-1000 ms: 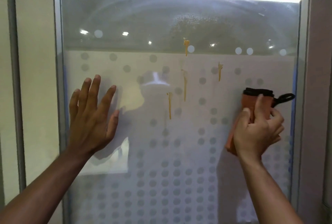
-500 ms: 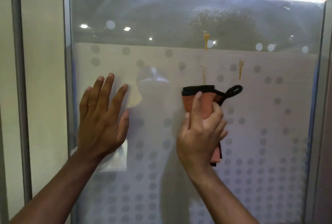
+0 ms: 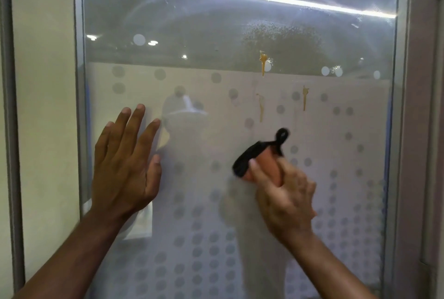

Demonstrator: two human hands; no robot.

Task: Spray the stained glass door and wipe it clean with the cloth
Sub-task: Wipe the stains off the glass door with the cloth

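Note:
The glass door fills the view, frosted and dotted below, clear above. Three yellow-brown drip stains remain on it: one at the top, one lower and one to the right. A patch of spray droplets mists the glass above them. My right hand presses an orange cloth with black trim and a loop against the glass, below the stains; the hand is motion-blurred. My left hand lies flat on the glass at the left, fingers spread.
A metal door frame runs down the left, with a cream wall panel beside it. Another frame post stands at the right. A ceiling light strip reflects across the top of the glass.
My right hand swept the cloth from the right side to the middle, then down and right. The lowest left drip stain is gone. My left hand stayed flat on the glass.

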